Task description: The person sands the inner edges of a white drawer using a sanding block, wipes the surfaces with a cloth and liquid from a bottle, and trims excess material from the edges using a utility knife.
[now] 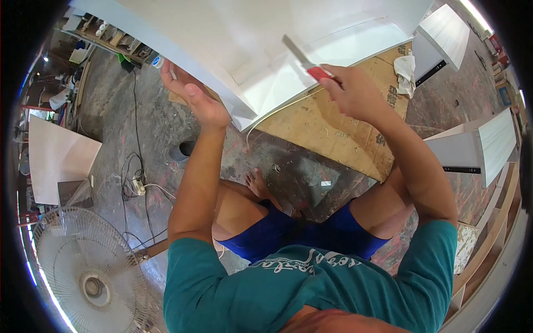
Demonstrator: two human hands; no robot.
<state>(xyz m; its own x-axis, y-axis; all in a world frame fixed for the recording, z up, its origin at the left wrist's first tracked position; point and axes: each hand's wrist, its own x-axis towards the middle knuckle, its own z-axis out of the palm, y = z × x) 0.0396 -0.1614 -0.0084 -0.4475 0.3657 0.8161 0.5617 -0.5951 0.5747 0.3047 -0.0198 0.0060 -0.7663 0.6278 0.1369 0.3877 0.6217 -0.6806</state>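
Observation:
My right hand (358, 94) is closed round the red handle of a knife-like tool (302, 54). Its long, flat grey blade points up and left, over the inside of a white cabinet carcass (327, 61). Close to the cabinet's left side panel, my left hand (197, 100) is raised with the palm turned toward the panel. A small round white-and-blue thing (157, 61) shows at its fingertips, seemingly held there; most of it is hidden. A thin pale strip (277, 110) curves from below my right hand to the cabinet's near corner.
Flattened cardboard (338, 136) lies under the cabinet, with a white cloth (405, 75) on its right edge. White drawers (472, 147) stand to the right. On the left are a fan (91, 277), loose cables (136, 186), a board (58, 155) and a dark cup-like container (182, 151).

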